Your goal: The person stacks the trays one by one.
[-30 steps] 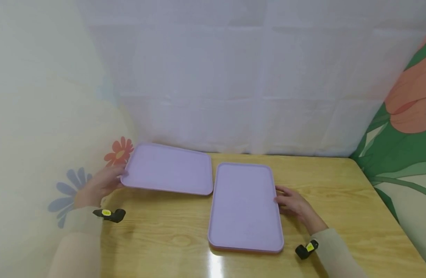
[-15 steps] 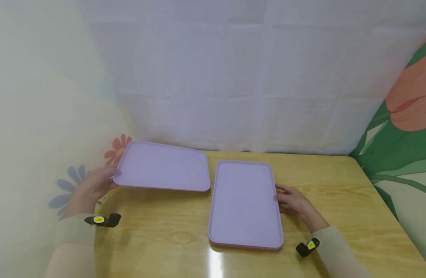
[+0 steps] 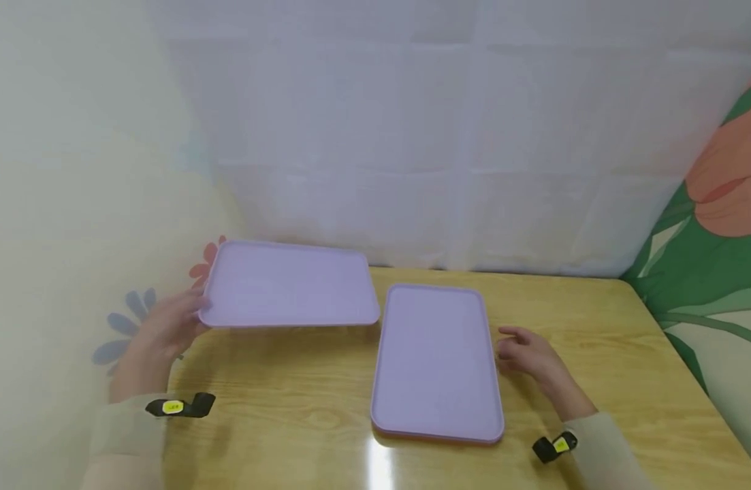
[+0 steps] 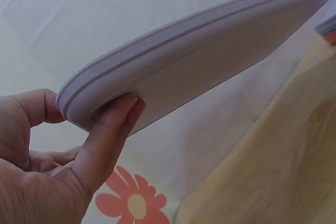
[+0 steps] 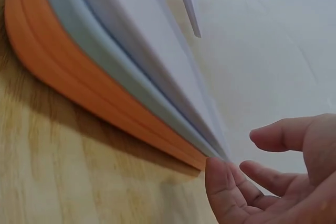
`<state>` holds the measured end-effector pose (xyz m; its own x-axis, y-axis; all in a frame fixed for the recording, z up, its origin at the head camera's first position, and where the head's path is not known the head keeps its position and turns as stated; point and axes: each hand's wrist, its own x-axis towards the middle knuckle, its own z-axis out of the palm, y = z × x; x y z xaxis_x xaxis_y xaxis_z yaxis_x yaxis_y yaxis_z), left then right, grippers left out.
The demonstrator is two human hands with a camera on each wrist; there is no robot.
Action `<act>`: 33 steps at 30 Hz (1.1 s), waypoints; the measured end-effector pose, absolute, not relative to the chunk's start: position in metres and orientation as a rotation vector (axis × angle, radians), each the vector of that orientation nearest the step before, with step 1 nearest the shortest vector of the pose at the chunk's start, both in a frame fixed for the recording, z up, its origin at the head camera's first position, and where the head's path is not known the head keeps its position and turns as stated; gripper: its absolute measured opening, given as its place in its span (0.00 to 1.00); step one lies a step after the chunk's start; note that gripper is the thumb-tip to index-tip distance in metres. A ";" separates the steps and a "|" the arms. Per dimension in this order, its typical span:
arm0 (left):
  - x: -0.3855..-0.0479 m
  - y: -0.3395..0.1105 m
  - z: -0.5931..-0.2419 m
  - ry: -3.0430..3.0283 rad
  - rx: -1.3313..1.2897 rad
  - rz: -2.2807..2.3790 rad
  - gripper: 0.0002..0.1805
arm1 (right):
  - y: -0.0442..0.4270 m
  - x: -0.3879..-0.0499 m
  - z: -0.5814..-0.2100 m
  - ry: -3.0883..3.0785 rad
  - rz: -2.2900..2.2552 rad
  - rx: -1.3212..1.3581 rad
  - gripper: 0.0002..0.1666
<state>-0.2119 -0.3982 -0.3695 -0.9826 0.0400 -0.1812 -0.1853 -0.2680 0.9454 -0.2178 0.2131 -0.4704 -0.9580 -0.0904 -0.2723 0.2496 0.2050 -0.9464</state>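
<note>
My left hand (image 3: 161, 333) holds a lilac tray (image 3: 289, 284) by its short left end, up off the table and slightly tilted. In the left wrist view the thumb lies at the rim and fingertips (image 4: 128, 103) press against the tray's underside. Right of it, a stack topped by another lilac tray (image 3: 436, 361) rests lengthwise on the table. From the side, the right wrist view shows a grey-green tray (image 5: 100, 45) beneath the lilac one and orange (image 5: 79, 87) at the bottom. My right hand (image 3: 531, 357) hovers beside the stack's right edge, fingers loosely bent, holding nothing.
The trays are over a wood-grain table (image 3: 608, 354). A pale cloth (image 3: 375, 136) hangs behind its far edge. Flower-printed walls rise close on the left (image 3: 75, 204) and the right (image 3: 730, 272).
The held lilac tray has moved left and a little upward with my left hand. My right hand has come away from the stack's right edge. The stack stays in place.
</note>
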 end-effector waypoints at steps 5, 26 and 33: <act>-0.203 -0.385 -0.373 1.812 -0.141 2.418 0.17 | 0.213 -0.213 -0.463 2.239 -1.837 0.122 0.33; -0.200 -0.279 -0.383 1.910 -0.091 2.380 0.29 | 0.183 -0.198 -0.451 1.916 -2.100 -0.038 0.34; -0.200 -0.252 -0.393 1.856 -0.116 2.393 0.32 | 0.159 -0.192 -0.455 1.757 -2.250 0.071 0.35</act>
<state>-0.1997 -0.2518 -0.3927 -0.9910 0.0402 -0.1280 -0.1340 -0.2460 0.9600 -0.1923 0.1594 -0.4552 -0.9582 -0.1925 -0.2117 0.2521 -0.2176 -0.9429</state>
